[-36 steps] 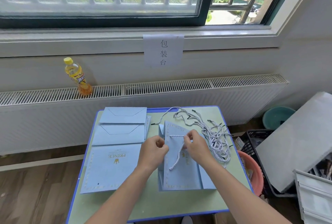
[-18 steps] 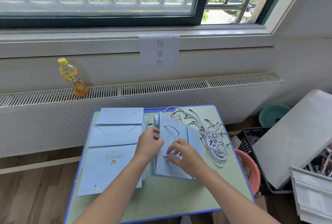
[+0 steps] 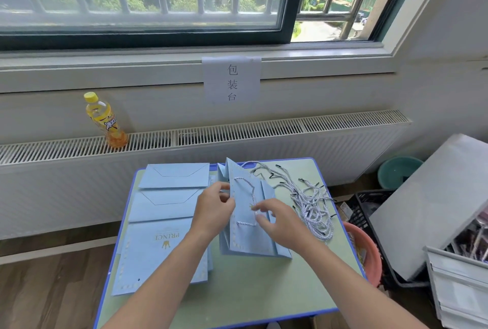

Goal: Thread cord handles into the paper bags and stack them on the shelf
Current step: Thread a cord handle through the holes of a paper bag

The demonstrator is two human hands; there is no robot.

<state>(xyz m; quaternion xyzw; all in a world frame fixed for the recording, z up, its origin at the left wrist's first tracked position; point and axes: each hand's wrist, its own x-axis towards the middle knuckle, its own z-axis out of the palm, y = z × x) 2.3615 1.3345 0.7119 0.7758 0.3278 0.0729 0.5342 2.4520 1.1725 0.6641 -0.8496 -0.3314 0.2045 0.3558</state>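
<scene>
A light blue paper bag (image 3: 247, 236) lies half folded in the middle of the small green table (image 3: 237, 291), turned on its side. A white twisted cord handle (image 3: 249, 188) loops across its upper face. My left hand (image 3: 215, 208) grips the bag's left edge. My right hand (image 3: 277, 219) hovers over the bag with spread fingers, fingertips touching the cord's lower end. A stack of flat blue bags (image 3: 161, 225) marked PRINCE lies to the left. A heap of loose cords (image 3: 311, 202) lies to the right.
A yellow drink bottle (image 3: 105, 120) stands on the radiator cover (image 3: 237, 130) under the window. A paper sign (image 3: 231, 79) hangs from the sill. Right of the table sit a pink basin (image 3: 367, 252), a black crate (image 3: 369, 207), a teal bowl (image 3: 398, 171) and grey boards (image 3: 433, 204).
The bag was turned from lying flat to its side, its top now pointing left. My right hand let go of the cord's loose end and dropped onto the bag's face.
</scene>
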